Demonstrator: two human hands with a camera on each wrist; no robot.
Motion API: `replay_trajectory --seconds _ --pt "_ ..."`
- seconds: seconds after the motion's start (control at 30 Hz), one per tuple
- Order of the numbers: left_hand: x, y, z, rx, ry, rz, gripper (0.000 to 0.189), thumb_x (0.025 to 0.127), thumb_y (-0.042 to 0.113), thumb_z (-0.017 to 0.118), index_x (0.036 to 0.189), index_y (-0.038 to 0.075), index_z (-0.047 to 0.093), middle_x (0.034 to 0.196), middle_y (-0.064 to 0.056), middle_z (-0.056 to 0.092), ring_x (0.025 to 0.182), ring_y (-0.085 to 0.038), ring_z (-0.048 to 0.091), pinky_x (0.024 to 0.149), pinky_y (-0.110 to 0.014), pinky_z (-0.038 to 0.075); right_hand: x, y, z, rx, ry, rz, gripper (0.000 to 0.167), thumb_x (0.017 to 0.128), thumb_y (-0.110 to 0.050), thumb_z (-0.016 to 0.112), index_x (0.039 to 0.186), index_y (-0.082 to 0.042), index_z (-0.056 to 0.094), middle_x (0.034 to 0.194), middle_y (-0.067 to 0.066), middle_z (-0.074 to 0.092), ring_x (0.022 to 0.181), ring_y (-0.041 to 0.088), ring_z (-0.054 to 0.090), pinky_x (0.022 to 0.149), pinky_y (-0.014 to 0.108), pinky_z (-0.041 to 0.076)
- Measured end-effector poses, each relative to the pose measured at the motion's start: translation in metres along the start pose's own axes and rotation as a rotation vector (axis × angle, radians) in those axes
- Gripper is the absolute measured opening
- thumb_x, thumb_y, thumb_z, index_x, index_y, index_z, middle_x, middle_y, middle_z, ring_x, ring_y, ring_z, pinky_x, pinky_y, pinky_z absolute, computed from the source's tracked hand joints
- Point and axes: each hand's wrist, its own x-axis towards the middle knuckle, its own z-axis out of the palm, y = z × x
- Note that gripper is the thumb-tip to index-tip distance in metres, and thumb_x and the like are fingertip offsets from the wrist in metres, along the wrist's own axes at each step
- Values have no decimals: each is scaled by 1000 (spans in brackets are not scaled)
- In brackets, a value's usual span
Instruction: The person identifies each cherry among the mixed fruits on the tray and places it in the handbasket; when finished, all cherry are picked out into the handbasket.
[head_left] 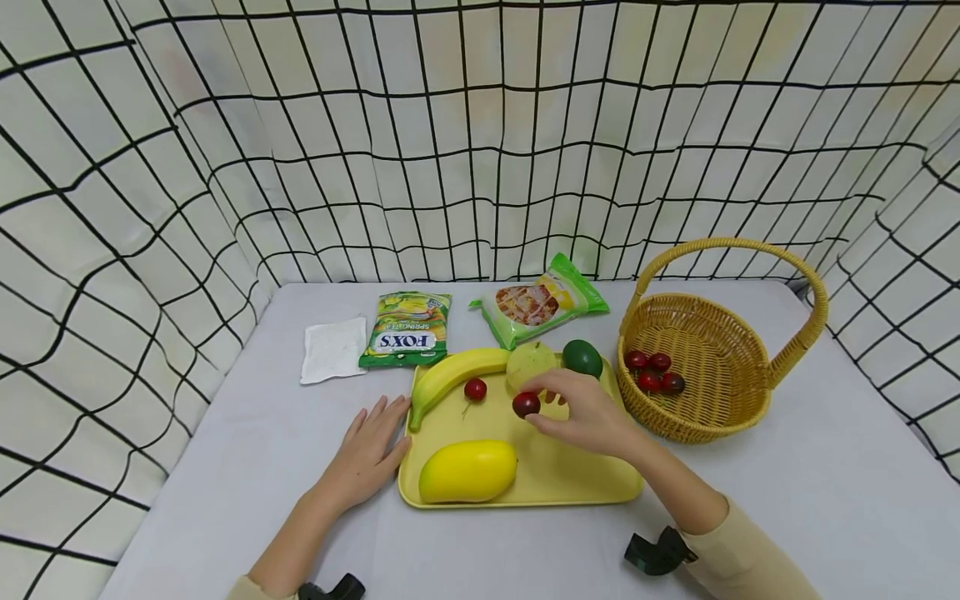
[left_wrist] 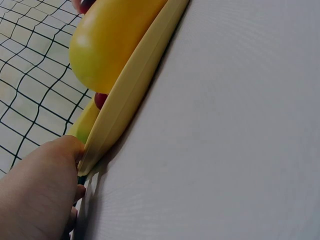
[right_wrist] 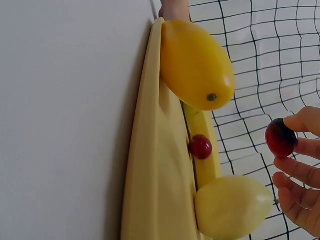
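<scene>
My right hand (head_left: 588, 414) pinches a dark red cherry (head_left: 527, 405) between thumb and fingers, above the yellow tray (head_left: 577, 479). In the right wrist view the held cherry (right_wrist: 281, 137) looks part red, part nearly black. My left hand (head_left: 367, 460) lies with fingers extended against the tray's left edge. On the tray are a banana (head_left: 457, 377), a yellow mango (head_left: 468, 472), a second cherry (head_left: 475, 389) with a stem, a pale yellow-green round fruit (head_left: 529, 364) and a dark green fruit (head_left: 582, 358). The right hand partly covers the tray's right side.
A wicker basket (head_left: 731, 423) with a tall handle stands right of the tray, holding several cherries (head_left: 651, 382). Behind the tray lie a green FOX'S packet (head_left: 408, 329), a green-and-white snack bag (head_left: 542, 302) and a white square packet (head_left: 333, 350). Black netting (head_left: 495, 154) encloses the table.
</scene>
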Motion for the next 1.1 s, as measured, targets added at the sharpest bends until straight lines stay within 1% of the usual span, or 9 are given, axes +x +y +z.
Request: replay_trajectory --seconds 0.23,0.43,0.57,0.7,0.8,0.9,1.1 --pt "-1 0 -1 -2 -3 -5 57 95 35 45 144 10 29 147 -10 29 137 -31 15 109 -52 4 -9 7 -10 -20 40 20 30 78 -19 73 106 -13 64 96 -8 61 79 16 54 66 31 51" --pt "-2 2 -1 -4 -1 -9 57 95 35 45 144 10 28 147 -10 29 137 -31 15 109 -52 4 -20 12 -16 -46 70 40 31 78 -20 73 107 -13 64 95 -8 62 79 15 54 66 30 51" --pt "-3 2 -2 -9 1 -9 57 95 34 46 144 9 29 147 -10 29 137 -31 15 109 -52 5 -26 16 -21 -69 99 59 31 77 -18 74 107 -13 65 89 -7 60 78 14 52 65 30 50" --pt "-3 2 -2 -11 -1 -11 57 95 34 46 144 9 29 147 -10 29 137 -31 15 109 -52 4 -30 19 -28 -91 136 85 30 76 -17 75 104 -12 65 83 -6 57 77 14 52 63 32 50" --pt "-3 2 -2 -10 -2 -14 57 95 34 46 144 10 28 147 -10 29 137 -31 15 109 -52 4 -33 23 -32 -110 156 102 31 75 -17 75 104 -11 65 85 -4 60 77 17 53 61 33 49" --pt "-3 2 -1 -8 -2 -16 57 95 34 46 144 10 28 147 -10 30 137 -31 15 109 -52 4 -37 28 -34 -121 167 120 32 75 -16 75 105 -10 65 90 -2 63 79 19 56 61 33 49" --pt "-3 1 -1 -8 -3 -16 57 95 35 46 144 10 28 147 -9 29 137 -31 15 109 -52 4 -44 38 -40 -132 198 152 32 75 -14 75 104 -8 65 95 2 63 83 21 58 68 39 51"
